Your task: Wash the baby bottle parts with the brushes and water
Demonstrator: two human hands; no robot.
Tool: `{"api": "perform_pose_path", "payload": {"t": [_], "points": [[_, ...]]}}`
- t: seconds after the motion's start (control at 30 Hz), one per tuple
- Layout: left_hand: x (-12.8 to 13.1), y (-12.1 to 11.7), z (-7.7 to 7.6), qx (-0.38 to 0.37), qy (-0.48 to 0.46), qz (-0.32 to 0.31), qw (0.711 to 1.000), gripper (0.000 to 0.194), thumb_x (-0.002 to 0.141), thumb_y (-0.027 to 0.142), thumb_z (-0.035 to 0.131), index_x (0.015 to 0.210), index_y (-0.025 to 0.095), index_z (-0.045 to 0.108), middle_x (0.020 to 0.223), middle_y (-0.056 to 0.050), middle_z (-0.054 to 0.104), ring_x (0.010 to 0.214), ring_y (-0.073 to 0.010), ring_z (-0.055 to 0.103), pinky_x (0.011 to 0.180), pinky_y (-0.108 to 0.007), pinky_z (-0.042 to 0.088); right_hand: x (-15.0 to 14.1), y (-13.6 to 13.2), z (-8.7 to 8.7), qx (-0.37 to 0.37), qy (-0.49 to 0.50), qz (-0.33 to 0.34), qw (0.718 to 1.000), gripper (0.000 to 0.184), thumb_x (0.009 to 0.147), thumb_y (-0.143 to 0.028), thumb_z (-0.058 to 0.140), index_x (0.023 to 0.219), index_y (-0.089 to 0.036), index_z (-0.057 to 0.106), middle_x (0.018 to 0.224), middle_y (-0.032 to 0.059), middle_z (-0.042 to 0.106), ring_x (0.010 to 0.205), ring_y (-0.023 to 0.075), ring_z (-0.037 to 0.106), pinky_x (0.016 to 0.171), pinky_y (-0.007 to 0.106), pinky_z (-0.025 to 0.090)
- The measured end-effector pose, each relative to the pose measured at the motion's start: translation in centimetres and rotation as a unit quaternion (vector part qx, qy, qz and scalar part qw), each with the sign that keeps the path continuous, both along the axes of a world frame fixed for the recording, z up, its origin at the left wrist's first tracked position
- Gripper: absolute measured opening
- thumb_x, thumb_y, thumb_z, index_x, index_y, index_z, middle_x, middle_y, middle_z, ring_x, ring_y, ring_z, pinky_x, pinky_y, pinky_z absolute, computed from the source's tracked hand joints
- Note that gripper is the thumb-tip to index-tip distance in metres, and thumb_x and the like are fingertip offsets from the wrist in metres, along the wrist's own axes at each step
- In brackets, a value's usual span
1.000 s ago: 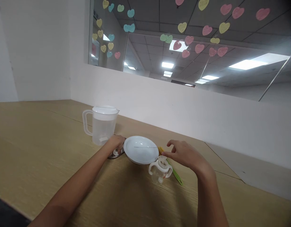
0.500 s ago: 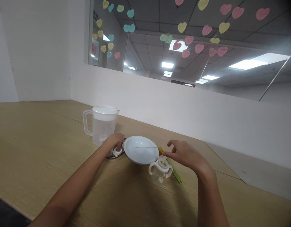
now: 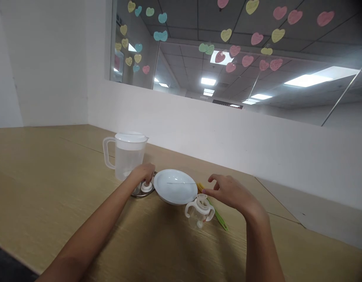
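Observation:
My left hand (image 3: 144, 173) reaches down over a small metal tray (image 3: 137, 194), its fingers closed on the top of a white ring-shaped bottle nipple piece (image 3: 146, 188). My right hand (image 3: 228, 190) hovers with thumb and fingers apart and nothing between them. Just below its fingertips stands a clear baby bottle (image 3: 199, 211) with two white handles and an uncovered neck. A brush (image 3: 219, 218) with a green handle and yellow head lies behind the bottle, partly hidden by it. Between my hands sits a white bowl (image 3: 175, 187).
A clear lidded pitcher (image 3: 129, 156) with its handle to the left stands behind my left hand. The wooden table (image 3: 45, 176) meets a white wall (image 3: 181, 121) at the back. Above is a window with heart-shaped notes.
The fingers of my left hand have shifted slightly at the white nipple piece, which shows a little more now. My right hand, the bottle and the bowl stay as they were.

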State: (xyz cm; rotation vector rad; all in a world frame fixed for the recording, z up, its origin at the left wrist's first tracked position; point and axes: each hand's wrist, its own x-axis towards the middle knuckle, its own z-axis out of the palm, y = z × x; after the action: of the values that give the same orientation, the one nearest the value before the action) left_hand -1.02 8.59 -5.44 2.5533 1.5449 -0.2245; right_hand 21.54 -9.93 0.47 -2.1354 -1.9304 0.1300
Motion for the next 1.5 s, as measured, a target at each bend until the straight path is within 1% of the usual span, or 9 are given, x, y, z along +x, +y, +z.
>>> {"api": "perform_pose_path", "payload": {"t": [0.23,0.4,0.5,0.67,0.87,1.03,1.2,1.37,1.5], "points": [[-0.5,-0.6,1.2,0.032,-0.025,0.008,0.999,0.02,0.048,0.009,0.068,0.068,0.012,0.071,0.073,-0.01,0.07,0.063,-0.0196,0.062,0.057,-0.024,0.045,0.3,0.0,-0.2,0.016,0.001,0.004,1.0,0.041,0.074,-0.043,0.055,0.104,-0.015,0.059,0.087,0.0095,0.065,0.076,0.0216,0.059,0.06,0.029,0.039],[-1.4,-3.1,4.0,0.089,-0.07,-0.008,0.994,0.019,0.058,0.014,0.065,0.075,0.012,0.07,0.078,-0.009,0.069,0.071,-0.0208,0.061,0.06,-0.025,0.043,0.2,-0.3,-0.1,0.054,0.0,0.016,0.998,0.039,0.077,-0.044,0.052,0.102,-0.015,0.059,0.086,0.0103,0.065,0.08,0.023,0.059,0.065,0.031,0.042],[-1.3,-5.8,6.0,0.12,-0.172,-0.098,0.973,0.018,0.071,0.02,0.057,0.084,0.015,0.069,0.086,-0.006,0.068,0.077,-0.0166,0.06,0.064,-0.022,0.042,-0.8,-0.5,0.2,0.133,0.038,0.07,0.988,0.038,0.079,-0.046,0.05,0.103,-0.018,0.059,0.101,0.0098,0.063,0.094,0.0235,0.057,0.076,0.034,0.043],[0.5,-10.0,7.8,0.082,-0.375,-0.242,0.891,0.022,0.079,0.027,0.054,0.094,0.016,0.065,0.091,-0.003,0.067,0.082,-0.0151,0.059,0.07,-0.023,0.044,-3.7,0.1,0.0,0.296,0.136,0.177,0.929,0.039,0.083,-0.045,0.047,0.112,-0.02,0.055,0.115,0.0078,0.059,0.104,0.0216,0.054,0.085,0.035,0.043],[2.0,-11.3,7.4,0.036,-0.482,-0.26,0.836,0.02,0.08,0.029,0.055,0.092,0.014,0.062,0.092,-0.006,0.065,0.087,-0.0176,0.059,0.078,-0.029,0.047,-4.7,1.1,-0.5,0.324,0.228,0.231,0.889,0.022,0.084,-0.029,0.048,0.101,-0.019,0.059,0.098,0.0057,0.065,0.09,0.0173,0.06,0.08,0.031,0.047],[2.4,-11.3,6.9,0.011,-0.518,-0.263,0.814,0.019,0.079,0.023,0.056,0.096,0.017,0.051,0.086,-0.003,0.064,0.08,-0.0147,0.062,0.073,-0.028,0.049,-3.6,1.4,-0.5,0.228,0.27,0.216,0.91,0.026,0.08,-0.033,0.053,0.098,-0.018,0.062,0.095,0.0073,0.066,0.087,0.0183,0.061,0.078,0.032,0.047],[2.7,-11.7,6.7,0.052,-0.522,-0.272,0.807,0.016,0.077,0.02,0.057,0.087,0.018,0.045,0.077,0.0,0.061,0.073,-0.0132,0.06,0.068,-0.026,0.049,-3.2,1.4,-0.4,0.175,0.207,0.213,0.939,0.022,0.081,-0.029,0.05,0.093,-0.019,0.066,0.091,0.0054,0.067,0.081,0.0177,0.06,0.071,0.03,0.046],[3.1,-12.0,6.6,0.092,-0.53,-0.265,0.8,0.016,0.076,0.02,0.059,0.084,0.018,0.045,0.076,0.001,0.059,0.072,-0.0125,0.058,0.067,-0.025,0.047,-3.4,1.2,-0.3,0.269,0.141,0.185,0.935,0.013,0.077,-0.027,0.058,0.082,-0.019,0.067,0.092,0.0054,0.064,0.086,0.0184,0.057,0.076,0.032,0.044],[3.7,-11.1,6.0,0.073,-0.614,-0.259,0.742,0.037,0.076,0.024,0.061,0.107,0.021,0.041,0.091,-0.003,0.058,0.089,-0.0153,0.057,0.08,-0.031,0.046,-3.9,0.8,0.0,0.367,0.15,0.153,0.905,0.01,0.076,-0.028,0.059,0.074,-0.02,0.064,0.084,0.0042,0.062,0.083,0.0181,0.056,0.073,0.031,0.044]]}}
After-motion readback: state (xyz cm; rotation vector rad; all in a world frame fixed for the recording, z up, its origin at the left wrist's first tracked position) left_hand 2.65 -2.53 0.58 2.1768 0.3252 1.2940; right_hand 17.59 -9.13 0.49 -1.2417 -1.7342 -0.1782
